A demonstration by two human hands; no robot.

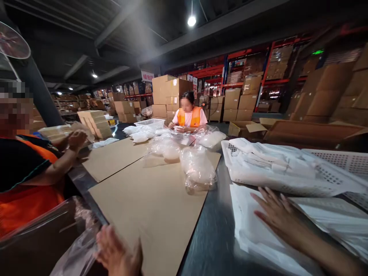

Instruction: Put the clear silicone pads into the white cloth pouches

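Observation:
My right hand (276, 214) reaches over a stack of thin white sheets or bags (244, 226), its fingers stretched out and spread. Whether the fingertips touch the stack I cannot tell. At the lower left, my left hand (117, 249) is raised beside the edge of the brown cardboard sheet (149, 214), thumb apart from the fingers and nothing in it. Clear plastic film (74, 249) lies at the mouth of a box just left of that hand. A clear plastic bag with white contents (198, 166) rests farther up on the cardboard.
A white perforated basket (235, 174) heaped with white packs stands at the right. Across the table sits a person in an orange vest (191, 117); another person (25, 165) works at the left. More clear bags (166, 145) lie near the far end. Stacked cartons (169, 96) stand behind.

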